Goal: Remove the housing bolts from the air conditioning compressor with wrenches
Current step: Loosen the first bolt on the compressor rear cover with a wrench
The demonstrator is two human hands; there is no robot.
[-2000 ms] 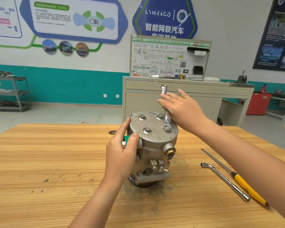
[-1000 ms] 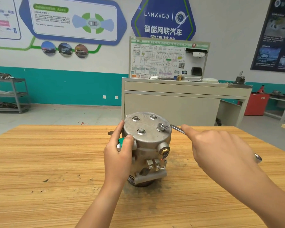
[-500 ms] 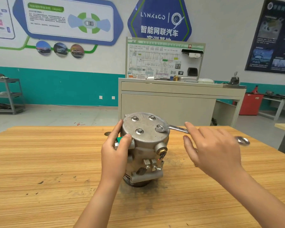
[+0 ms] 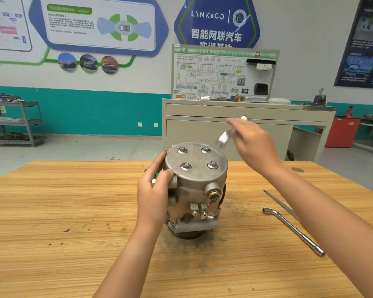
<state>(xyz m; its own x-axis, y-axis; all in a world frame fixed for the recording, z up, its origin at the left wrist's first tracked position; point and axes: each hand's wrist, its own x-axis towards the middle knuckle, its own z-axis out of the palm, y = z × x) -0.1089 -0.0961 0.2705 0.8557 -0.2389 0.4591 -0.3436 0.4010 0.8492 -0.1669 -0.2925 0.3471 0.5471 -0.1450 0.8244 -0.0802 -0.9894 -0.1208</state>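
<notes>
A grey metal air conditioning compressor point(image 4: 195, 190) stands upright on the wooden table point(image 4: 52, 211). Several housing bolts sit in its flat top face, one of them the front right bolt point(image 4: 212, 165). My left hand point(image 4: 154, 190) grips the compressor's left side, thumb at the top rim. My right hand point(image 4: 253, 145) holds a silver wrench point(image 4: 225, 138) in the air, above and to the right of the top face. The wrench is blurred and touches no bolt.
An L-shaped socket wrench point(image 4: 293, 230) and a long thin screwdriver shaft point(image 4: 280, 204) lie on the table right of the compressor, partly under my right forearm. A beige cabinet point(image 4: 246, 130) with a wiring display board stands behind the table.
The wrench swung on the front right bolt from pointing away to pointing right. My right hand has now lifted it off the bolt and raised it. My left hand kept its grip.
</notes>
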